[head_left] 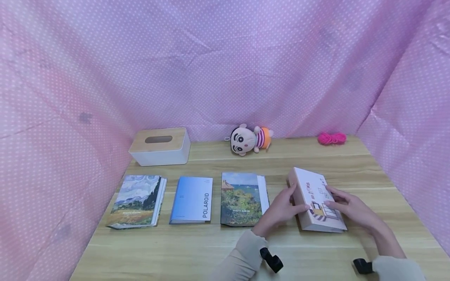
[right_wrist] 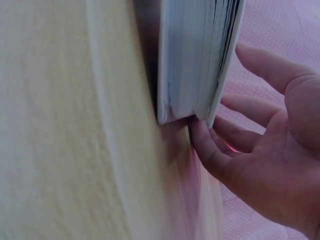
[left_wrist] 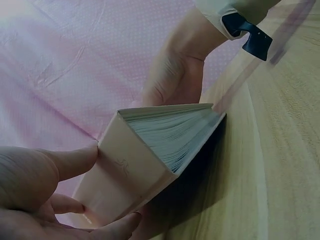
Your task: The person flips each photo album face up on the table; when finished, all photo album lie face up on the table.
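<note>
Both hands are at a thick album (head_left: 318,201) with a pale cover and small room drawings, on the right of the table. My left hand (head_left: 283,207) holds its spine side, thumb at the cover's near edge. In the left wrist view, the left hand's fingers (left_wrist: 117,227) lie along the album's pink spine (left_wrist: 120,172), and shadow shows under the tilted back cover. Over the opposite side, my right hand (head_left: 355,210) has its thumb and a finger on the front cover. In the right wrist view, a fingertip of the right hand (right_wrist: 280,145) reaches the page edge.
Left of the album lie a seaside-painting photo album (head_left: 240,199), a blue Polaroid album (head_left: 191,200) and a wheat-field photo album (head_left: 137,201). Behind are a tissue box (head_left: 161,150), a plush doll (head_left: 249,139) and pink yarn (head_left: 332,138). A dotted pink curtain (head_left: 225,70) borders the table.
</note>
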Demonstrator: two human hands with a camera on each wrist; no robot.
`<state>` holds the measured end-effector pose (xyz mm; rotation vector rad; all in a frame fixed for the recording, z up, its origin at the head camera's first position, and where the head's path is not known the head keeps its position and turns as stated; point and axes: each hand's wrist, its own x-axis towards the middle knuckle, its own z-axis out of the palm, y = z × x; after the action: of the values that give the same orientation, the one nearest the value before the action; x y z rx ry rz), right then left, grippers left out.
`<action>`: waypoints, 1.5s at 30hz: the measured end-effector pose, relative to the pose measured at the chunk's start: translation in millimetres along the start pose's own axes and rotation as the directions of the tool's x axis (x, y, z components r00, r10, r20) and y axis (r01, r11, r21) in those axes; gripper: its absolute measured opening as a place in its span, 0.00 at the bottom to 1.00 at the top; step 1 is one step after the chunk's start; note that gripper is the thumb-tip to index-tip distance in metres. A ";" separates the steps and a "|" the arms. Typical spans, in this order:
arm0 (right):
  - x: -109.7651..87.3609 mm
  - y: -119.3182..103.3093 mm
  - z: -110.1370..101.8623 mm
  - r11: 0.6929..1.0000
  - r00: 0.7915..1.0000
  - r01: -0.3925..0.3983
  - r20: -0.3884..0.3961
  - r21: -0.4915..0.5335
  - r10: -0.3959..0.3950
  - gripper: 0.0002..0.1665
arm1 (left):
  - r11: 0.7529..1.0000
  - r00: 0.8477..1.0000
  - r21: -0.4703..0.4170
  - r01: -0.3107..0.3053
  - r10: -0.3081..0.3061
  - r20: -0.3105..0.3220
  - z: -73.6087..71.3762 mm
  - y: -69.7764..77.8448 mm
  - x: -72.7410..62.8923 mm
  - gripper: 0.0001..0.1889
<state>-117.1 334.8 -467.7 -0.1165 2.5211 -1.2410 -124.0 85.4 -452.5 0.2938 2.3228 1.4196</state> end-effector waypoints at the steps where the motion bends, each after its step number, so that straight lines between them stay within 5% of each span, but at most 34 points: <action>1: 0.6 -0.2 0.4 1.000 1.000 0.003 -0.002 -0.007 -0.003 0.44 | 1.000 1.000 -0.012 -0.002 0.002 0.000 -0.1 -1.0 0.3 0.41; 10: 3.7 -2.1 4.7 0.999 1.000 -0.008 -0.015 -0.042 0.007 0.46 | 0.990 0.999 -0.135 0.049 -0.047 0.024 0.7 -7.6 2.2 0.39; 16: 3.4 -1.4 7.4 0.998 1.000 0.000 -0.015 -0.055 -0.001 0.47 | 0.985 0.996 -0.145 0.092 -0.088 0.032 2.6 -10.7 2.2 0.37; 25: 3.2 -5.5 9.6 0.996 0.999 0.026 -0.025 -0.082 -0.028 0.47 | 0.990 0.998 -0.122 0.068 -0.069 -0.003 2.9 -12.4 0.2 0.38; 34: 0.2 -8.9 12.6 0.992 0.997 0.079 -0.016 -0.095 -0.080 0.46 | 0.955 0.985 -0.247 0.166 -0.174 -0.013 1.8 -14.7 -1.8 0.38; 45: -1.0 -11.1 15.5 0.986 0.996 0.078 -0.022 -0.145 -0.082 0.46 | 0.932 0.990 -0.337 0.133 -0.142 -0.002 -0.4 -18.9 -1.9 0.36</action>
<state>-111.9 316.5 -467.5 -0.2384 2.6524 -1.0959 -121.9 75.6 -468.6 0.0120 2.0259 1.7204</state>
